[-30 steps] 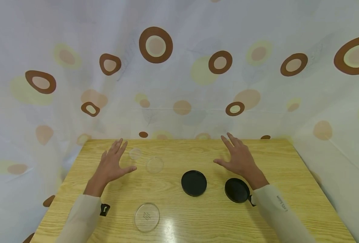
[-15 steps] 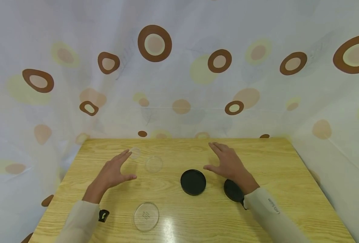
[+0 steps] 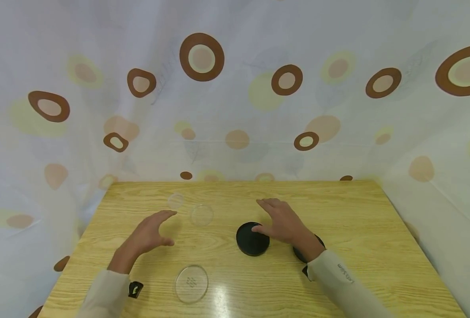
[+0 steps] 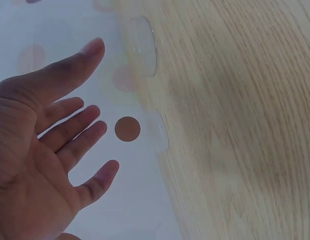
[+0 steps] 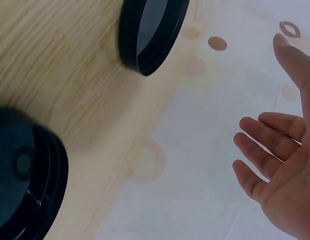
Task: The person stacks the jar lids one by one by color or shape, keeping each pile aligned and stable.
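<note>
Black round dish (image 3: 246, 244) lies below the thumb of the right hand (image 3: 284, 224), seemingly untouched. Since the earlier frame, that hand has shifted left, over it. It and the left hand (image 3: 148, 234) are relaxed, gripping nothing. I count two dishes, the second dish (image 3: 299, 255) beneath the right wrist, and three clear discs (image 3: 192, 285).

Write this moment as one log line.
left grip: open, empty; right grip: open, empty, near central black dish; other black dish: partly hidden by right arm; clear dishes: three, on table
</note>
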Motion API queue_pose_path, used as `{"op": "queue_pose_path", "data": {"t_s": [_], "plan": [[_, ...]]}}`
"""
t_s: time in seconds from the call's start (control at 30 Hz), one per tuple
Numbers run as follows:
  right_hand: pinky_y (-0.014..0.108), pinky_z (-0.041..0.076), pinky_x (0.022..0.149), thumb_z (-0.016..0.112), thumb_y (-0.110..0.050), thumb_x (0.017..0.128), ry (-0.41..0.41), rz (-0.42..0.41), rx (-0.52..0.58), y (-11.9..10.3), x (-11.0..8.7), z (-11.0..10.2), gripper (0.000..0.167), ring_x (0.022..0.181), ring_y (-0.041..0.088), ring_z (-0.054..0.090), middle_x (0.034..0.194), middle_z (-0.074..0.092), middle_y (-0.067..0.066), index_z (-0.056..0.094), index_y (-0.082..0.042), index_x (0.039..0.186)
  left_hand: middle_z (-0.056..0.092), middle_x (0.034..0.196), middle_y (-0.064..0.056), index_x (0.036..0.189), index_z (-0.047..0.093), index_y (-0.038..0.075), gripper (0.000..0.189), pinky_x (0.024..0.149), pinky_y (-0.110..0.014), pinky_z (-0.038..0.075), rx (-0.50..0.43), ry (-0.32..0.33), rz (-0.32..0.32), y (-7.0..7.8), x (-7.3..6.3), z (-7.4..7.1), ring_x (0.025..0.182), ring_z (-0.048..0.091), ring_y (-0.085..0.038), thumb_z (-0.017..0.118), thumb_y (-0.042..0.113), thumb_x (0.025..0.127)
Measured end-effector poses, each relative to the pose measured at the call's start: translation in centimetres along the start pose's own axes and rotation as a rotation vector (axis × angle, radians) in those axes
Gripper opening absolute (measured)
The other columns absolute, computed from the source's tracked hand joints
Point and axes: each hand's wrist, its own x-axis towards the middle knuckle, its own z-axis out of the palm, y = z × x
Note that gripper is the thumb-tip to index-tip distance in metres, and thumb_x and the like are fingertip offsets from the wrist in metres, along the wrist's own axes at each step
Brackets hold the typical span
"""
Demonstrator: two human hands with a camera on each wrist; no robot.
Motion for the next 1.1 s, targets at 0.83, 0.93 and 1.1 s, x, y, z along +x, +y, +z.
{"op": "queue_pose_path", "data": {"t_s": [0.83,0.93,1.1], "plan": [[0.047,0.043,0.103,0.075,-0.043,0.078,-0.218,-0.105,0.110,-5.3,0.5,3.1,0.071,0.127,0.032,0.049,0.136,0.053,0.014,0.052,-0.006,0.135,0.055,0.134,-0.016,0.124,0.060,0.008,0.066,0.102,-0.059,0.039,-0.160,-0.107,-0.049,0.1,-2.8,2.3,0.127,0.045,-0.043,0.086,0.014,0.063],[0.045,0.043,0.103,0.074,-0.044,0.077,-0.253,-0.103,0.105,-5.8,0.5,3.6,0.073,0.127,0.030,0.050,0.137,0.053,0.013,0.051,-0.007,0.136,0.057,0.132,-0.016,0.122,0.061,0.008,0.067,0.102,-0.059,0.038,-0.165,-0.093,-0.067,-0.2,-3.1,2.7,0.127,0.046,-0.043,0.087,0.014,0.060],[0.042,0.044,0.103,0.075,-0.045,0.077,-0.280,-0.098,0.108,-6.4,0.2,4.2,0.074,0.128,0.027,0.050,0.138,0.053,0.010,0.050,-0.008,0.136,0.057,0.131,-0.018,0.122,0.061,0.006,0.068,0.102,-0.060,0.038,-0.165,-0.105,-0.045,-0.5,-3.5,3.2,0.125,0.046,-0.044,0.087,0.015,0.060]]}}
